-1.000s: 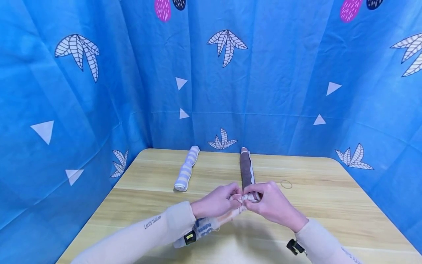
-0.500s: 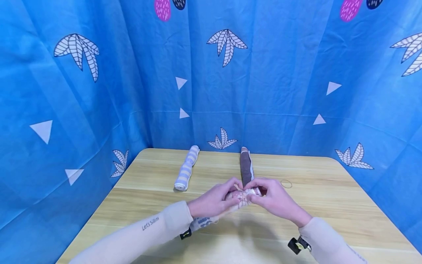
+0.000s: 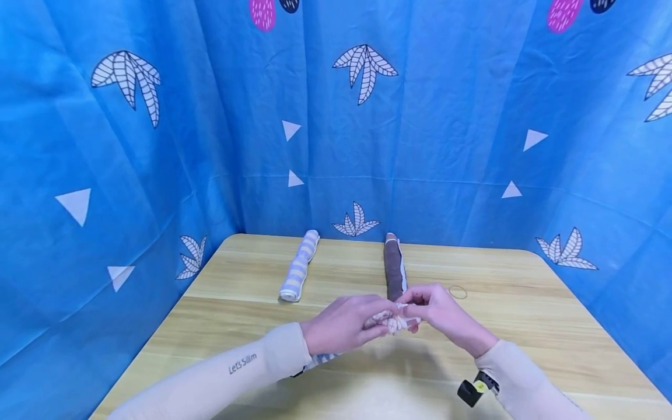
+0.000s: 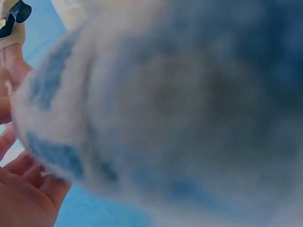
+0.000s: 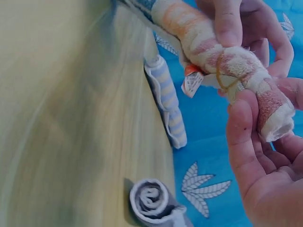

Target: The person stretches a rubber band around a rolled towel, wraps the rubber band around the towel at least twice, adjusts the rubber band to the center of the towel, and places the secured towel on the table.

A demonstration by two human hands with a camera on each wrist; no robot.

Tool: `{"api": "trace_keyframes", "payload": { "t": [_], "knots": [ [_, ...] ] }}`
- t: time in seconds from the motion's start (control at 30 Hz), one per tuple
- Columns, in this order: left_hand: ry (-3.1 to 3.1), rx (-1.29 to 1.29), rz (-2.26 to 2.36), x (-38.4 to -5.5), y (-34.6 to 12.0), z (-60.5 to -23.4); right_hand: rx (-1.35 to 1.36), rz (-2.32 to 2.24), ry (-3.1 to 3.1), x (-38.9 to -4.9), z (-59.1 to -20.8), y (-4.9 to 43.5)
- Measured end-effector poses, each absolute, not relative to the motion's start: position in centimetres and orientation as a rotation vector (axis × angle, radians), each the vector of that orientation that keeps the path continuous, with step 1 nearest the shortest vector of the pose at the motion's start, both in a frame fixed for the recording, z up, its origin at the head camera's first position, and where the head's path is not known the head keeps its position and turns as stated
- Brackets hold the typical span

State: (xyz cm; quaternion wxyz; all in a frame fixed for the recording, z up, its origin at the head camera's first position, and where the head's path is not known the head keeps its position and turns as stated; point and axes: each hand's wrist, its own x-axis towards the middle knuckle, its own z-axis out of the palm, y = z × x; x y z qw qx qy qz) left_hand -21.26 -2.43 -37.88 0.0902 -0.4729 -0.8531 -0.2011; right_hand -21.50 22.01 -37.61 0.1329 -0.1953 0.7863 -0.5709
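A rolled towel [image 5: 203,49] with pink, orange and white patches, blue toward its far end, is held in both hands above the table. My left hand [image 3: 352,322] grips it from the left, thumb along the roll. Fingers of my right hand [image 3: 443,315] curl about its pink-and-white end, the thumb close to a thin rubber band [image 5: 219,71]. That band circles the roll and draws it in. A small white-and-orange label [image 5: 192,81] sticks out from the towel. In the left wrist view, the blurred blue-and-white towel [image 4: 57,94] fills most of the frame.
A striped rolled towel [image 3: 299,265] lies at the back left of the wooden table [image 3: 252,262]. Behind my hands lies a brown rolled towel [image 3: 394,265]. A loose rubber band [image 3: 458,292] rests to their right. Blue patterned curtain [image 3: 446,116] surrounds the table's back and sides.
My left hand has shifted right along the roll, covering more of it. My right hand's fingers have moved from the middle toward the roll's right end. The other rolls stay put.
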Motion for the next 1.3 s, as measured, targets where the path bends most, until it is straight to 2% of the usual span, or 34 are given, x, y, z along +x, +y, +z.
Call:
{"api": "trace_keyframes", "payload": {
  "t": [0.3,0.97,1.3],
  "knots": [
    [-2.611,-1.447,-0.516,-21.2,-1.7,-38.0,-0.601,-1.696,2.22,-21.3,-38.5,21.7],
    [-2.444,-1.521,-0.386,-21.4,-1.8,-39.6,-0.355,-1.825,2.179,-21.0,-38.7,20.7],
    [-2.437,-1.63,-0.319,-21.6,-2.7,-38.9,-0.291,-1.873,2.056,-21.0,-38.4,20.3]
  ]
}}
